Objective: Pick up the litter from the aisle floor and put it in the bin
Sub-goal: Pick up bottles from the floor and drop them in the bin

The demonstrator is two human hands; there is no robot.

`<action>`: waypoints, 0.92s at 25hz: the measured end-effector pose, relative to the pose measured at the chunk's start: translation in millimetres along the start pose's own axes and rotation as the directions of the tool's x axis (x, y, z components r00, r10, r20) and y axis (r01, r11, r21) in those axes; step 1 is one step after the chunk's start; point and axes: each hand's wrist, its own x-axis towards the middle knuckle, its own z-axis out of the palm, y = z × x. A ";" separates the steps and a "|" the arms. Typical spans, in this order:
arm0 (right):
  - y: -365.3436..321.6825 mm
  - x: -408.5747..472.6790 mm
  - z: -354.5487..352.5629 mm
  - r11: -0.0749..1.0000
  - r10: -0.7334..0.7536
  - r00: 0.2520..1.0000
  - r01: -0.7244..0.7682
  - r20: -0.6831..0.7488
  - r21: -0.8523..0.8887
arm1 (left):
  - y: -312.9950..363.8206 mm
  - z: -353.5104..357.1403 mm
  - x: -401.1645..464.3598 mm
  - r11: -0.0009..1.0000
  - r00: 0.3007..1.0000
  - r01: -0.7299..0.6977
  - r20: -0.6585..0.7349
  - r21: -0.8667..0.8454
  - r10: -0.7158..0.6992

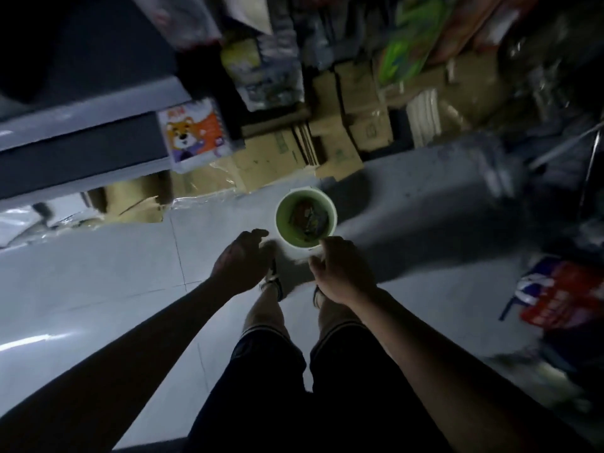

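A round light-green bin [284, 204] stands on the pale tiled floor just ahead of my feet. Crumpled dark wrappers [309, 219] lie inside it. My left hand [240, 259] hangs to the near left of the bin, fingers loosely curled, with nothing visible in it. My right hand [340, 269] is at the bin's near rim, fingers curled downward; no object shows in it. Both hands are above the floor, not touching the bin as far as I can see.
Flattened cardboard boxes [294, 152] and a pack with a cartoon bear [194, 135] line the far side. Grey shelving [81, 142] runs along the left. A red and blue package [562, 292] lies on the floor at the right.
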 end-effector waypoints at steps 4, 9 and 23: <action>-18.8 -38.9 -41.7 0.979 -0.131 0.991 0.125 -0.026 -0.161 | -20.9 -16.9 -80.1 0.988 0.988 0.007 -0.149 -0.157 -0.031; -58.0 -72.9 -44.8 0.893 -0.306 0.946 0.324 0.106 -0.313 | -50.6 13.6 -177.7 0.952 0.963 0.115 -0.205 -0.283 -0.177; -130.4 -171.6 58.2 0.495 -0.538 0.653 0.757 0.533 -0.427 | -134.3 199.3 -398.6 0.494 0.681 0.459 -0.065 -0.739 -0.729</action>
